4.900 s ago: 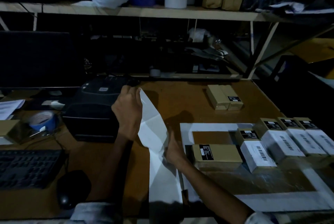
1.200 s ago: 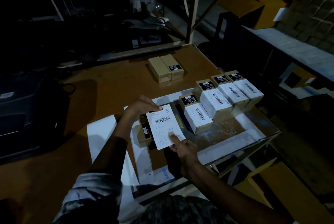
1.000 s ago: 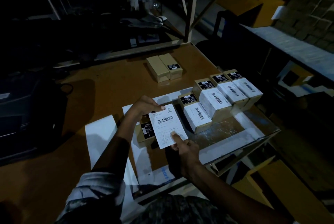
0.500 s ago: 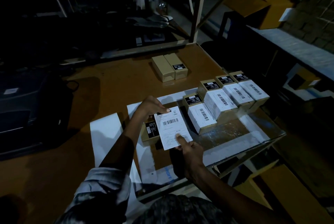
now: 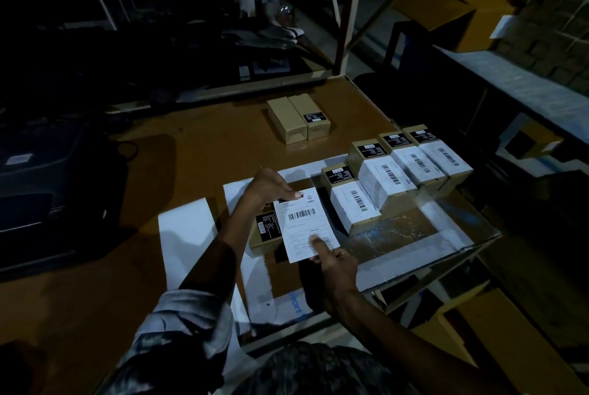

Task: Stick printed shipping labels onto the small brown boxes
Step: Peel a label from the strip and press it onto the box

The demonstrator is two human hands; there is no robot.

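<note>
Bench (image 5: 204, 152) space at the right is given to four labelled boxes (image 5: 387, 178), kept clear of the unlabelled box (image 5: 264, 230). Above that box a label (image 5: 304, 224) is stretched flat for alignment, its far corner pinched by the left hand (image 5: 271, 189), its near corner by the right hand (image 5: 334, 264).

A dim packing and dispatch station in what appears to be a small warehouse or stockroom, though the low light hides much of the background. A wooden worktable (image 5: 204, 146) carries small brown boxes (image 5: 298, 119) and a row of boxes already bearing barcode labels (image 5: 411, 168). A dark machine at the left edge (image 5: 41, 190) may be a label printer. Metal shelving (image 5: 345, 12) rises behind the table, and stacked cartons (image 5: 554, 34) fill the racks at the right.
</note>
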